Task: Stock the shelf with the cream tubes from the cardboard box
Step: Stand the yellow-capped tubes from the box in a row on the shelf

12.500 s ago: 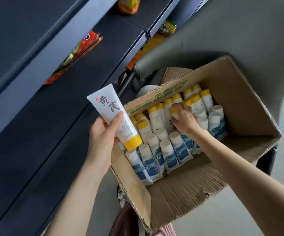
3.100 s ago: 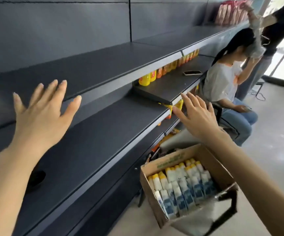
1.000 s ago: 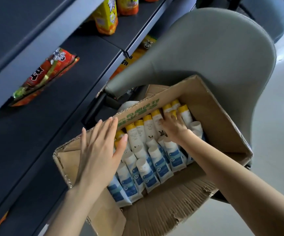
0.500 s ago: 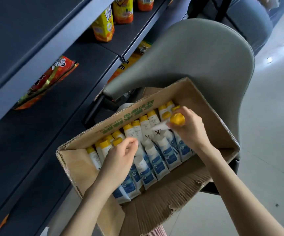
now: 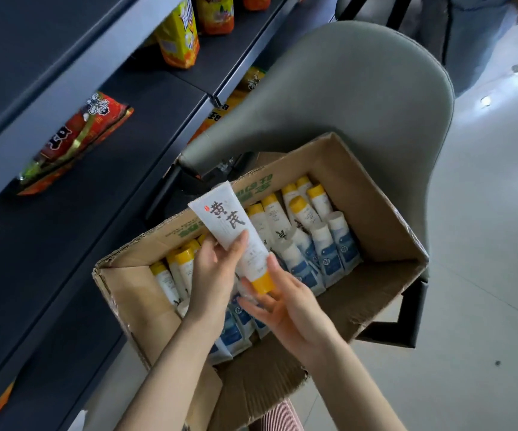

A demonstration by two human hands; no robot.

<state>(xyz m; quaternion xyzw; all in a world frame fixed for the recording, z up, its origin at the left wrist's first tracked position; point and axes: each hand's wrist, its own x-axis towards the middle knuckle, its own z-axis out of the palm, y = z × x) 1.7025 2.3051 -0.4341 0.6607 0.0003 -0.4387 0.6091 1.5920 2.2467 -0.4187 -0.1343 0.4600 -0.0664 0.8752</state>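
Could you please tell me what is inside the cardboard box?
In the cardboard box: yellow-capped tubes and white-capped tubes. The left hand, right hand and held tube hide the middle ones.

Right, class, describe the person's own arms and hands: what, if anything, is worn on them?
Nothing worn shows. The left hand and right hand have no gloves or rings, the wrists carry no watch or bracelet, and both arms are bare to the frame edge, with no sleeves.

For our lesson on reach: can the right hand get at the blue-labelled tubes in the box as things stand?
Probably yes. The right hand is open over the open-topped box, and the blue-labelled tubes lie uncovered beside it. The tube in the left hand leaves most in plain view.
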